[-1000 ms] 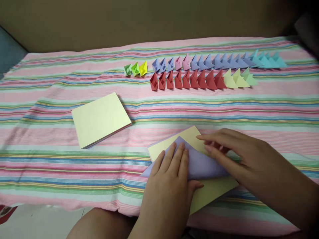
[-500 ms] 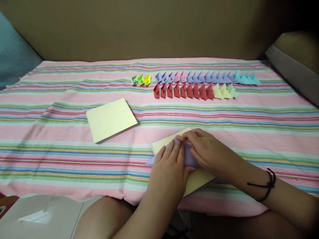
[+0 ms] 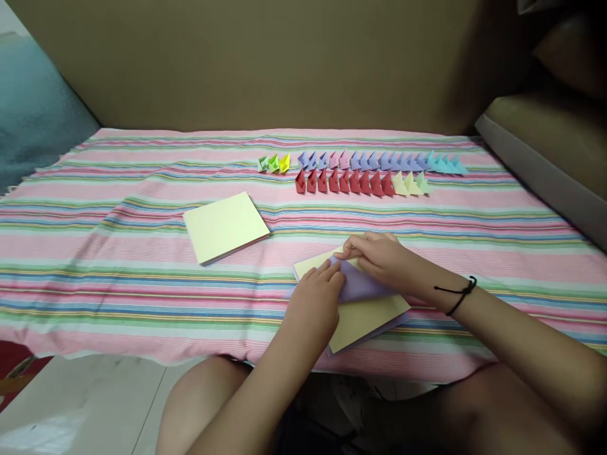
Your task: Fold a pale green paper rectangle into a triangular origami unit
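A folded sheet of purple paper [image 3: 363, 285] lies on a pale yellow stack of paper [image 3: 367, 322] near the front of the cloth. Its top comes to a point between my hands. My left hand [image 3: 318, 294] rests on the left part of the purple sheet, fingers slightly bent and spread, pressing it down. With fingers closed, my right hand [image 3: 379, 256] pinches the sheet at its upper tip. The fingertips of both hands almost meet there, and the left corner of the sheet is mostly hidden under my left hand.
Another pale yellow paper stack [image 3: 226, 227] lies to the left on the striped cloth [image 3: 142, 253]. Behind stand two rows of small folded paper boats, among them red boats [image 3: 334, 181], purple boats [image 3: 364, 160] and a yellow boat [image 3: 284, 164]. A brown backrest [image 3: 284, 63] rises beyond.
The camera view has shifted. My left fingers have drawn in and bent more, uncovering the lower middle of the purple sheet. My right hand still works at the upper tip.
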Motion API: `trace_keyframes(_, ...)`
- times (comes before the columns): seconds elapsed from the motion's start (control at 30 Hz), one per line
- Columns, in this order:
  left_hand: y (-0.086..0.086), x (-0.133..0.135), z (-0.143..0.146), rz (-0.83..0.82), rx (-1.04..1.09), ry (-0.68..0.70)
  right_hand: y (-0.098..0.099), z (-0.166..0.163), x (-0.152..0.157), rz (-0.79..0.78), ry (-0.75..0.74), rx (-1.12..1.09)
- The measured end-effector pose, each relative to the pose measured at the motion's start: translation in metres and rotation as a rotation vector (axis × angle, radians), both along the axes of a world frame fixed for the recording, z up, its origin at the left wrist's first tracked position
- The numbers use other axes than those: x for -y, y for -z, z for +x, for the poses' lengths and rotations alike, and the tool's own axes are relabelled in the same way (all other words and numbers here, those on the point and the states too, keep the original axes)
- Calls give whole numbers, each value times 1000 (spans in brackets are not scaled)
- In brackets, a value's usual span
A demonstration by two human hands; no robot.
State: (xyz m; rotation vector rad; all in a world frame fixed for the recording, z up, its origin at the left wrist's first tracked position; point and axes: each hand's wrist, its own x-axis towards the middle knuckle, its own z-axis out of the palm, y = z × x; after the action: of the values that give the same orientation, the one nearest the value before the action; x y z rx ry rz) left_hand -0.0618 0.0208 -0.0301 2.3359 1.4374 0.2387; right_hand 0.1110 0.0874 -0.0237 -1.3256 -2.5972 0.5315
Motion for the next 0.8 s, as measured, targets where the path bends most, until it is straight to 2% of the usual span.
trace_keyframes(0.4, -4, -4, 2, 86, 92, -10, -3, -1, -2, -10, -5, -8)
trace_keyframes(0.8, 0, -3, 0, 87, 44, -13, -6, 3, -14, 27, -124, 26)
